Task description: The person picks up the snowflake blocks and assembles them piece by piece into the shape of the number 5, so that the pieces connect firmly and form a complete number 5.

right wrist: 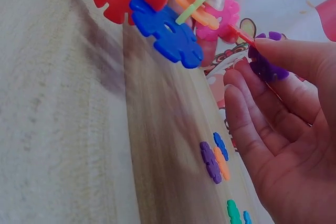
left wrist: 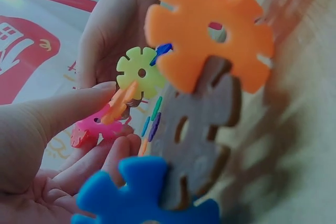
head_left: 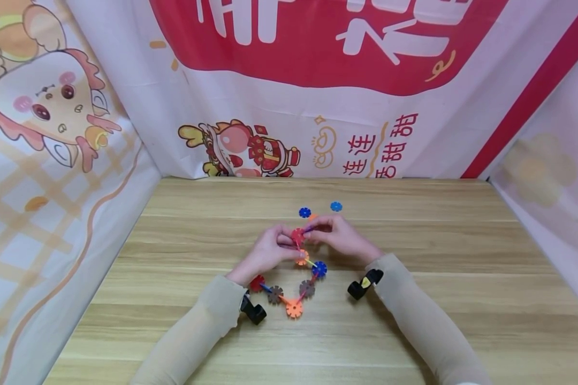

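Observation:
A zigzag chain of slotted plastic discs runs between both hands and the table. My left hand (head_left: 272, 248) pinches a pink disc (right wrist: 218, 19) near the chain's far end, its thumb beside an orange disc (left wrist: 119, 102). Facing it, my right hand (head_left: 339, 235) holds a purple disc (right wrist: 269, 59) between thumb and fingers. A red disc (right wrist: 241, 35), seen edge-on at the right thumb tip, bridges the purple and pink discs. Nearer me, the chain continues through a blue disc (head_left: 319, 269), a brown disc (head_left: 307, 289) and an orange disc (head_left: 294, 308), then bends back left.
Beyond the hands, a dark blue disc (head_left: 305, 212) and a light blue disc (head_left: 336, 206) lie on the wooden table (head_left: 183, 235). A loose purple disc (right wrist: 210, 162) and a green disc (right wrist: 233, 212) lie there too. Printed cloth (head_left: 279, 128) walls the back and sides.

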A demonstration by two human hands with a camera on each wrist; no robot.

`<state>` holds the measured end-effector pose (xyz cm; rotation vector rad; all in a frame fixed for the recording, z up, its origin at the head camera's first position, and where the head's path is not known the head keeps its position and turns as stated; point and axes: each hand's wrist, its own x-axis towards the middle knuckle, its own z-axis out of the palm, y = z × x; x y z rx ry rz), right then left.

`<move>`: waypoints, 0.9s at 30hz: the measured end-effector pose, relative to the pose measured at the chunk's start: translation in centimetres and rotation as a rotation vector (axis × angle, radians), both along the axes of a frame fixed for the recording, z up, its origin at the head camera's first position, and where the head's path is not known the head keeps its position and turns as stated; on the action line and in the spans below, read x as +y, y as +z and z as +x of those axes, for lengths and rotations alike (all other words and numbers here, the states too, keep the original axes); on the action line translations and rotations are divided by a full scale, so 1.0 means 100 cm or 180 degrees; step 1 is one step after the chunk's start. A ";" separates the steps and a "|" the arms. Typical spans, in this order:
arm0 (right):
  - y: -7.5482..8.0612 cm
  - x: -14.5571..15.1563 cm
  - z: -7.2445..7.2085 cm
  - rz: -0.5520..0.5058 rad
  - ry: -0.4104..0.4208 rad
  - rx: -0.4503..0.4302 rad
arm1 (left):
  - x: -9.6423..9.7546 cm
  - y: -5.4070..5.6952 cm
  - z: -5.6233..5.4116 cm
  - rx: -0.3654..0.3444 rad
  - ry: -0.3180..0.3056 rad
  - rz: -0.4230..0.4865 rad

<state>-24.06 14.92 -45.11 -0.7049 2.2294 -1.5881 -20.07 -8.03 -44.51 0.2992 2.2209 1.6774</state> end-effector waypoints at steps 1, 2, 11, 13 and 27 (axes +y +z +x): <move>0.001 0.000 0.000 -0.0007 -0.0004 -0.0003 | 0.000 0.000 0.000 0.0008 -0.0014 -0.0019; 0.002 0.000 0.001 -0.0007 -0.0009 0.0000 | 0.000 0.000 0.000 0.0018 -0.0026 -0.0046; 0.004 -0.003 0.001 -0.0183 0.0077 -0.0051 | 0.001 0.001 0.000 0.0115 -0.0113 -0.0138; 0.003 -0.003 0.001 -0.0219 0.0104 -0.0052 | 0.001 0.001 0.000 0.0139 -0.0135 -0.0131; 0.007 0.001 0.000 0.0011 0.0130 -0.0030 | 0.000 -0.001 -0.001 0.0262 -0.0219 -0.0131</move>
